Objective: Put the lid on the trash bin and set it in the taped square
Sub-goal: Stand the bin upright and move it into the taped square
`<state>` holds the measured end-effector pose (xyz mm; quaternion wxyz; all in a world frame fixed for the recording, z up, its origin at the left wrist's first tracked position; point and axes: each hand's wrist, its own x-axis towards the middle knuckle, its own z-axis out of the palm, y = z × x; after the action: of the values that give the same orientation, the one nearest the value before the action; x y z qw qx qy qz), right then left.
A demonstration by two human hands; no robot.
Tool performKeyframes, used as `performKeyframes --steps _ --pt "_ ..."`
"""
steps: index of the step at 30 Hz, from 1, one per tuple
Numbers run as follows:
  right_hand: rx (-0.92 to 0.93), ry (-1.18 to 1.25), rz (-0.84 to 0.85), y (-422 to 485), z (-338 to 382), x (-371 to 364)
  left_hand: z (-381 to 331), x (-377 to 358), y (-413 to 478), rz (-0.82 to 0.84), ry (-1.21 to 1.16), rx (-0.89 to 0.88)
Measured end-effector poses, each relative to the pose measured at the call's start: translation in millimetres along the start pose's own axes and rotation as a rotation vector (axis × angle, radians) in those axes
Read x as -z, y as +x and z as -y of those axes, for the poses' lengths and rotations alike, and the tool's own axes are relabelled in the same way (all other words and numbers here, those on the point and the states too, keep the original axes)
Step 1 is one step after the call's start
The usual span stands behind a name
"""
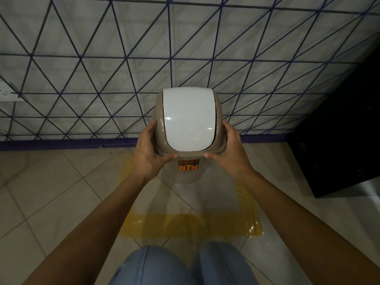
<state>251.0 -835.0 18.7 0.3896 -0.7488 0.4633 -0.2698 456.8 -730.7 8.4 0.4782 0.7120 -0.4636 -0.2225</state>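
Note:
A beige lid [219, 112] with a white swing flap sits on top of the white trash bin [188, 175], whose orange label reads DUST BIN. My left hand [149, 150] grips the lid's left side and my right hand [228, 150] grips its right side, thumbs on the front rim. The bin stands on the tiled floor inside the yellow taped square [191, 225], toward its far side by the wall. Most of the bin's body is hidden under the lid.
A wall with a purple triangle grid [123, 58] rises right behind the bin. A black cabinet [339, 140] stands at the right. A white wall socket [8, 92] is at the left. My knees in blue jeans [181, 266] are at the bottom.

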Motion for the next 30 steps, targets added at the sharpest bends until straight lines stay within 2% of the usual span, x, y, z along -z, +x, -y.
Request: performKeyframes --steps 4,6,20,30 --pt "-0.109 0.158 0.002 2.4 -4.3 3.4 -1.1 4.2 6.5 0.138 -0.287 0.200" --pt "-0.137 0.167 0.016 3.1 -5.8 3.6 -1.2 6.2 8.0 0.171 -0.341 0.254" --pt "-0.164 0.165 0.014 2.9 -4.0 5.1 -2.5 5.2 3.2 0.163 -0.349 0.283" --pt "-0.118 0.102 0.009 -0.1 -4.6 9.0 -11.7 2.0 -1.8 0.139 -0.296 0.222"
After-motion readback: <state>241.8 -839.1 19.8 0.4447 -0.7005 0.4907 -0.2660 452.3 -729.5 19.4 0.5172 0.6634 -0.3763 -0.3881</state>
